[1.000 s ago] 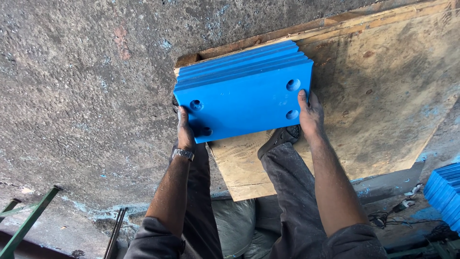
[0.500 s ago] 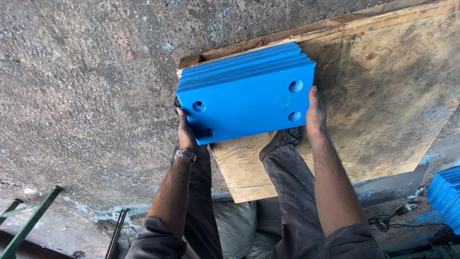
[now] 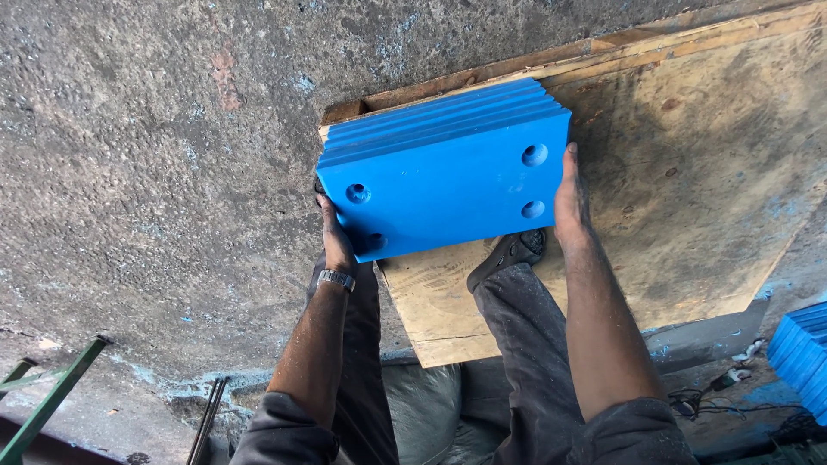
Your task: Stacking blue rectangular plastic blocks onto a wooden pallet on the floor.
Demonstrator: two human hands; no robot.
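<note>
Two bare hands are clamped on the short ends of a stack of blue plastic plates (image 3: 448,185), which is held flat and level above a plywood board (image 3: 689,198). The left hand (image 3: 334,234), at nine o'clock of the stack, is curled around its near left corner, with a wristwatch (image 3: 336,279) seen just below. The right hand (image 3: 571,194), at three o'clock, is pressed flat along the right edge, fingers extended upward. The opposed grip appears chosen so that the loose plates are squeezed together and kept aligned. About five or six plates can be counted from the stepped far edges; an exact count cannot be made. Four round holes are seen in the top plate, two near each end. One dark shoe (image 3: 508,251) is planted on the board at six o'clock. A second stack of blue plates (image 3: 801,353) lies at four o'clock, well apart. Rough concrete floor (image 3: 155,172) fills the left.
</note>
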